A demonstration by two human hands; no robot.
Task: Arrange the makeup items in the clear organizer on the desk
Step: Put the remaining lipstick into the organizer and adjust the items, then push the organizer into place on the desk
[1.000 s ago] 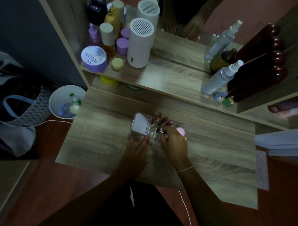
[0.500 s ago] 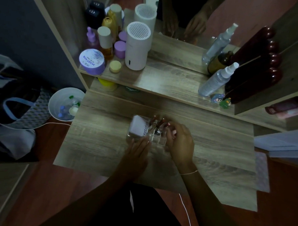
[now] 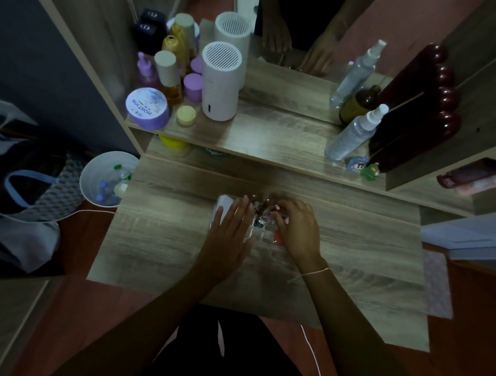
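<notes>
The clear organizer [image 3: 263, 234] sits mid-desk, mostly covered by both hands. A white box [image 3: 222, 204] fills its left compartment. Dark-capped lipsticks [image 3: 264, 206] stand in the middle slots, and a red-orange item [image 3: 278, 237] shows at the right front. My left hand [image 3: 230, 227] lies flat on the organizer's left part, over the white box, fingers spread. My right hand [image 3: 297, 227] curls over the right compartments, fingertips pinched at a small red-capped item [image 3: 277, 208]; what lies under the palm is hidden.
The shelf [image 3: 271, 137] behind carries a white cylinder [image 3: 220, 81], a purple jar [image 3: 147, 108], several bottles and two spray bottles [image 3: 354, 134]. A white bucket [image 3: 105, 178] stands left of the desk [image 3: 167, 241]. Papers [image 3: 466, 234] lie at the right.
My left hand has slid forward from the organizer's near edge onto its top, over the white box. My right hand has shifted slightly to the right compartments.
</notes>
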